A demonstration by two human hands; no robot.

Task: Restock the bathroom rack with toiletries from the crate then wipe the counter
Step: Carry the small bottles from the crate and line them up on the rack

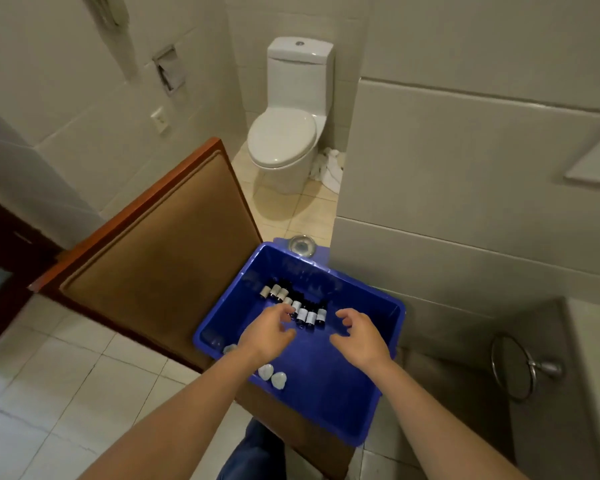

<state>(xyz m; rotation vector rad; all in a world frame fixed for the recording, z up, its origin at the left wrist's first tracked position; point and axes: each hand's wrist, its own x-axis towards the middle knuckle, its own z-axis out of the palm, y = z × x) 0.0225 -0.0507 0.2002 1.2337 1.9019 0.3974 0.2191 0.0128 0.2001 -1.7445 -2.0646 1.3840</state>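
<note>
Head view, blue crate [343,403] — small dark bottles [305,315]

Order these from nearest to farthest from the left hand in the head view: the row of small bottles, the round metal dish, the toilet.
From the left hand:
1. Row of small bottles, in the blue crate, just beyond the fingertips.
2. Round metal dish, past the crate's far rim.
3. Toilet, at the back wall.
</note>
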